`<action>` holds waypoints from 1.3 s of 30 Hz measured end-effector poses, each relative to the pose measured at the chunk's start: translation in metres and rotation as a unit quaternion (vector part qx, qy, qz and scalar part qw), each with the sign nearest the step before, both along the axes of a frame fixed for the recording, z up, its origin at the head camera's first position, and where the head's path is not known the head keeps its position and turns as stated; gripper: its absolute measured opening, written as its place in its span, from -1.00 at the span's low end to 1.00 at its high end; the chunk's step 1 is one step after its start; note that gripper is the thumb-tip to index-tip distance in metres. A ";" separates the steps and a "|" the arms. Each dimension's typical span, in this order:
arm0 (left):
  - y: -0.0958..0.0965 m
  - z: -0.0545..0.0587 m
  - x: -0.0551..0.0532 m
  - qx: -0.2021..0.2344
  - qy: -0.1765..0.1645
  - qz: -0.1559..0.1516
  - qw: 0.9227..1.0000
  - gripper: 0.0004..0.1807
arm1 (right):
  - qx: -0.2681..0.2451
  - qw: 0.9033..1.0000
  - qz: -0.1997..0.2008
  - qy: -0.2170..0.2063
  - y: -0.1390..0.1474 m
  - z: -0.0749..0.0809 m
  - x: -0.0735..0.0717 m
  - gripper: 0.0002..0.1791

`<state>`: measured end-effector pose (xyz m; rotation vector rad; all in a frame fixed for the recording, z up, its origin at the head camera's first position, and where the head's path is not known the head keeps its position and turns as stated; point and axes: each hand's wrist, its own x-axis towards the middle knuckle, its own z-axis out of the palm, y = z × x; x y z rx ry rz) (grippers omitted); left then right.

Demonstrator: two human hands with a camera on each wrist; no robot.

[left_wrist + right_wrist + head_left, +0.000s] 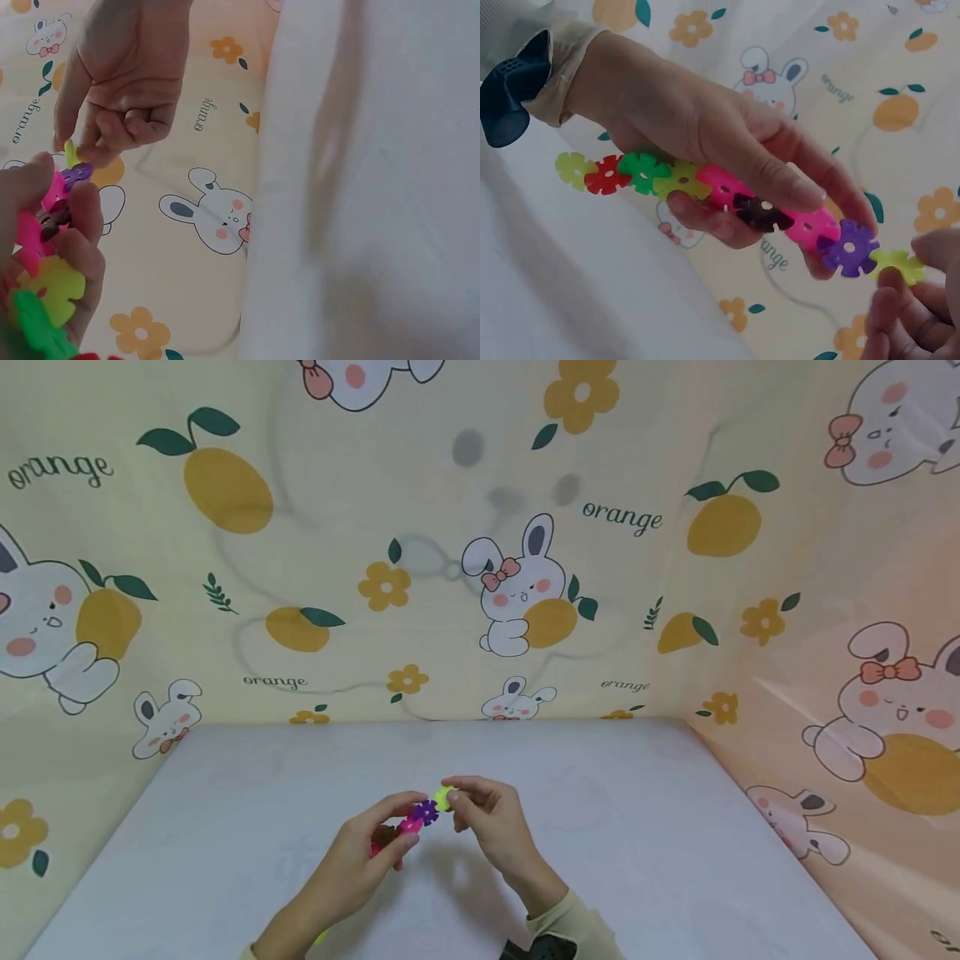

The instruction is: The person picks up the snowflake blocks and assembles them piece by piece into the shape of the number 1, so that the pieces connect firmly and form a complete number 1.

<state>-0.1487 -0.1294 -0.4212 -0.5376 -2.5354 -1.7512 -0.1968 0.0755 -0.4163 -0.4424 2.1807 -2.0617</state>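
Observation:
A chain of interlocking plastic snowflake discs runs through my left hand [352, 856], whose thumb and fingers grip it near its far end. In the right wrist view the chain shows a yellow end disc, a red disc [607, 175], a green disc [643, 173], a yellow one, a pink one, a dark brown disc [763, 213], another pink and a purple disc [850, 247]. My right hand [495, 827] pinches a yellow snowflake disc [898, 266] at the purple disc's edge. Fingertips partly cover that yellow disc, so how deep its slot sits is hidden.
Both hands are above a white tabletop [637, 827]. Behind and beside it hangs a cream cloth [450, 635] printed with rabbits, oranges and flowers. A dark wrist strap [551, 947] sits at my right sleeve.

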 end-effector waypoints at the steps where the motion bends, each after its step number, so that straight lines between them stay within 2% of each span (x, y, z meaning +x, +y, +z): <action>1: 0.000 0.001 0.000 0.003 -0.004 0.001 1.000 -0.53 | 0.001 1.000 0.007 0.004 0.000 0.000 0.000 -0.70; 6: -0.001 0.003 0.000 0.011 -0.016 0.014 1.000 -0.53 | -0.002 0.999 0.033 0.025 0.000 -0.002 -0.001 -0.65; 12: -0.002 0.002 0.000 0.021 0.012 0.016 1.000 -0.54 | -0.043 0.998 0.051 0.003 0.000 -0.003 0.000 -0.61; 14: -0.002 0.000 -0.001 0.022 0.025 0.019 0.999 -0.54 | -0.058 0.997 0.048 -0.013 -0.001 -0.003 0.001 -0.60; 18: -0.003 -0.002 -0.001 0.018 0.030 0.024 0.999 -0.53 | -0.084 0.995 0.027 -0.039 -0.005 -0.004 0.004 -0.60; 24: -0.004 -0.003 -0.002 0.029 0.048 0.028 0.998 -0.55 | -0.112 0.993 0.008 -0.036 -0.011 -0.007 0.007 -0.60; 32: -0.005 -0.002 -0.001 0.049 0.035 0.028 0.998 -0.56 | -0.124 0.992 0.020 -0.026 -0.012 -0.008 0.008 -0.54; 39: -0.005 -0.002 -0.001 0.069 0.039 0.014 0.997 -0.57 | -0.131 0.989 0.036 -0.056 -0.009 -0.007 0.008 -0.55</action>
